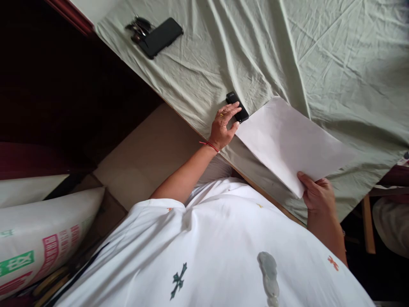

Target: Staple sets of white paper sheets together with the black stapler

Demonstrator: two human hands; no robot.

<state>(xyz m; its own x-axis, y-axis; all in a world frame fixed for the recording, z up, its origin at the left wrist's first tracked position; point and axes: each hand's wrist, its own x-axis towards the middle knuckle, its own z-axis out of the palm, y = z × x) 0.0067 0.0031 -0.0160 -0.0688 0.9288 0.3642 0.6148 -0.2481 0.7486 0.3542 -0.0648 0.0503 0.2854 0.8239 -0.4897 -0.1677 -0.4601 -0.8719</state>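
Observation:
A small black stapler [238, 107] lies on the green cloth near the table's front edge. My left hand [224, 123] is on it, with the fingers across its top and the thumb at its near end. White paper [287, 140] lies to the right, its left corner against the stapler's near end. Whether that corner sits inside the stapler's jaws, I cannot tell. My right hand [319, 194] pinches the paper's near right edge, thumb on top and the other fingers mostly hidden underneath. The paper may be more than one sheet.
A wrinkled pale green cloth [345, 64] covers the table. A black phone [162, 37] and a bunch of keys [139, 27] lie at its far left. Below the table's left side stands a printed white sack [47, 238] on the floor.

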